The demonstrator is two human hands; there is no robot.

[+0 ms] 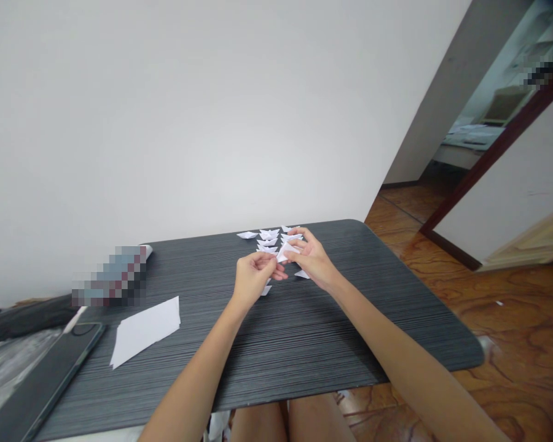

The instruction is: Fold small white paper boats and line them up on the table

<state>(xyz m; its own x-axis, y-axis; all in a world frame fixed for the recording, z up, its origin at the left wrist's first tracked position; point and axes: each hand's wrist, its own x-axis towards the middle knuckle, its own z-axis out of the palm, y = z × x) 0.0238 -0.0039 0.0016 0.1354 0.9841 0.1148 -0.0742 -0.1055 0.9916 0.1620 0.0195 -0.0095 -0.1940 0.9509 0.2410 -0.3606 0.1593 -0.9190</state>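
Several paper boats [269,234] sit on the tabletop [203,276], seemingly done; the left hand [257,270] and right hand [312,261], each grip pinching, hold a folded paper [286,250] near them, probably unfinished; flat sheets [146,331] lie unfolded.

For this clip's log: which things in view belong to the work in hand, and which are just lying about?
Belong:
folded paper, between left hand and right hand
paper boats beyond and around the hands
flat sheets, probably, being white too

Lying about, seemingly:
dark slab
pixelated item
floor scrap
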